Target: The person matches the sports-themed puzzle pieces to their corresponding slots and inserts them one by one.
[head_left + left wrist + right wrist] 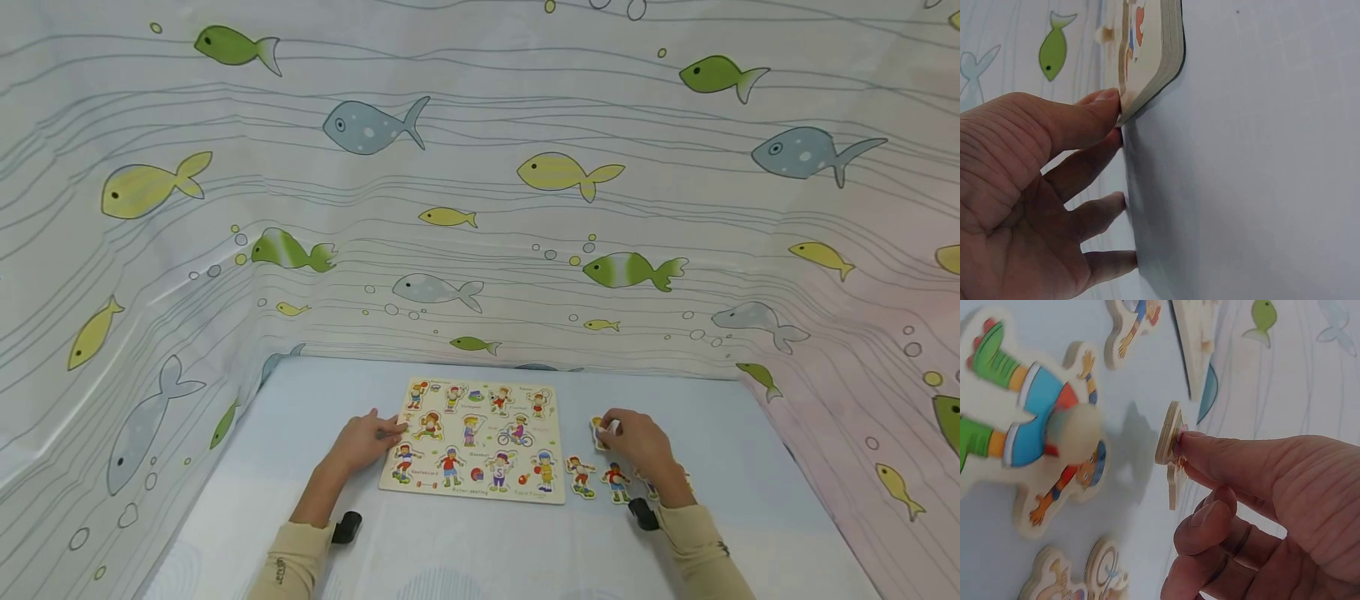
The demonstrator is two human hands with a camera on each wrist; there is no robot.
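Left hand, loosely spread, touching left edge of puzzle board, seemingly steadying; right hand pinching puzzle piece.

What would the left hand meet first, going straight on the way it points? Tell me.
The board: the left hand is right at its edge, seemingly touching already, though the exact contact is hard to tell.

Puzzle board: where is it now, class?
In the head view, the puzzle board lies low-centre, the left hand at its left edge, loose figure pieces to its right.
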